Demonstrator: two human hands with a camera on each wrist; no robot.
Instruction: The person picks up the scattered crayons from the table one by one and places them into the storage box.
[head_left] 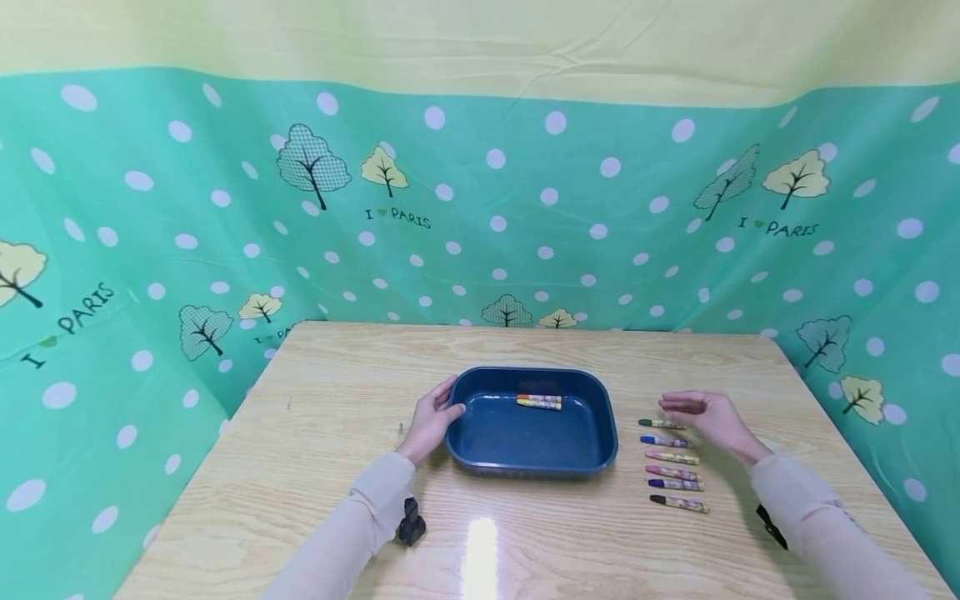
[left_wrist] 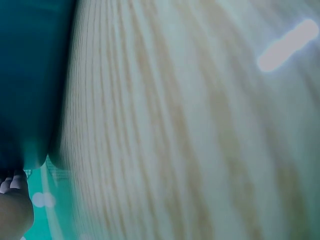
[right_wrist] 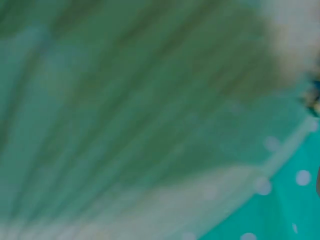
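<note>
Green polka-dot cloth (head_left: 510,254) with tree prints hangs behind and along both sides of a light wood table (head_left: 345,375). Right hand (head_left: 711,417): fingers slightly bent, gap to thumb looks fairly narrow, no crayon visible in the grip. It hangs over the green crayon (head_left: 660,423), far end of the loose row. Contact: can't tell, head view too small and right wrist view mostly blur. Key relation: green crayon is just below the fingertips, toward the person's side; long axis runs roughly left-right, tip pointing left at the tray (head_left: 532,446), right end close under the hand. Right hand is clearly the nearer one; left is across the tray. Next out, toward the person, roughly parallel and all tips left: blue crayon (head_left: 663,442), peach crayon (head_left: 671,457), pink crayon (head_left: 672,472), purple crayon (head_left: 675,484), black crayon (head_left: 678,503). Tray sits left of the row, well apart from it, between the hands. Left hand (head_left: 429,423) grips its left end, thumb over the rim, other fingers outside. In the tray, far side: orange crayon (head_left: 538,398) and yellow crayon (head_left: 538,405), side by side, also left-right.
</note>
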